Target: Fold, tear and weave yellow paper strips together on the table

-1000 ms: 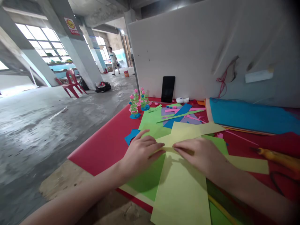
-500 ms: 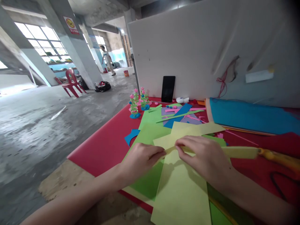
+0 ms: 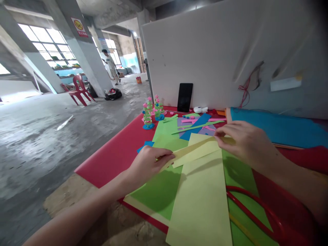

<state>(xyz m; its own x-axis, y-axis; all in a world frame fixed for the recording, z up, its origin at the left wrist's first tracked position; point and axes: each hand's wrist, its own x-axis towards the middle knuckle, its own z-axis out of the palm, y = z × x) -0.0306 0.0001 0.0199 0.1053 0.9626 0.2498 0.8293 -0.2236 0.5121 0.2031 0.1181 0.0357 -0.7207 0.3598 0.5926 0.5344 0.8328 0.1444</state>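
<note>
A red-covered worktop (image 3: 110,160) extends from the left. The left hand (image 3: 147,165) is over it, fingers pinching a long, narrow strip of pale yellow paper (image 3: 194,148). Beyond this hand stand small pink-and-green paper trees (image 3: 148,118) on round blue bases. The strip slants upward to the right, between both hands, above a broad pale yellow paper sheet (image 3: 202,201). The right hand (image 3: 244,138) pinches the strip between thumb and fingers. Farther right, behind this hand, lies a large blue sheet (image 3: 279,124).
</note>
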